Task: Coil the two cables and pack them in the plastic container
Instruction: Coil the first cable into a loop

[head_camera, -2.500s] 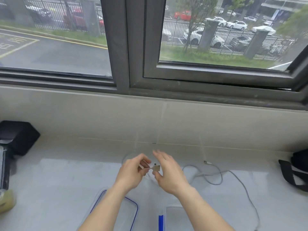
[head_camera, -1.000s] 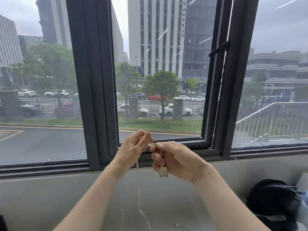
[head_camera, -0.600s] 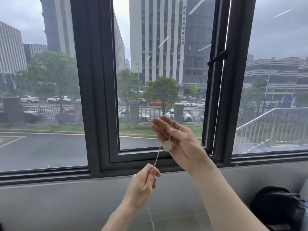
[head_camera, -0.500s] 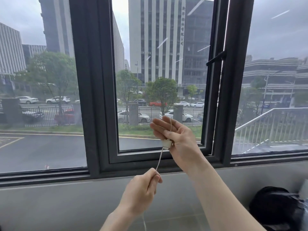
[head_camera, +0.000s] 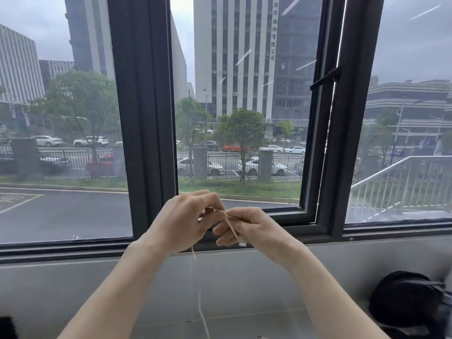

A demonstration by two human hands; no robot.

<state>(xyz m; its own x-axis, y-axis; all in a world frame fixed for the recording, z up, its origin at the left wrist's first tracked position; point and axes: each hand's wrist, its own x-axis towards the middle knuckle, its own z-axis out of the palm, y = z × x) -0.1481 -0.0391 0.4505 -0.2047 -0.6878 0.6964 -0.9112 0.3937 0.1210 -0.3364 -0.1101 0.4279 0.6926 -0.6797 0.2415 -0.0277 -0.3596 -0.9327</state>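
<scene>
Both hands are raised in front of the window, close together. My right hand [head_camera: 247,228] is shut on a thin white cable [head_camera: 231,225], with the cable's white plug [head_camera: 242,243] poking out below its fingers. My left hand [head_camera: 186,223] pinches the same cable just to the left. From the left hand the cable hangs down and trails toward the bottom edge of the view. The plastic container and the second cable are out of view.
A dark window frame [head_camera: 144,118] and grey sill wall [head_camera: 73,289] fill the view ahead. A black bag [head_camera: 411,307] lies at the lower right. A dark object [head_camera: 7,329] shows at the bottom left corner.
My left hand has come up from below and joined the right hand, laying a turn of cable across its fingers. The right hand has dropped a little and closed.
</scene>
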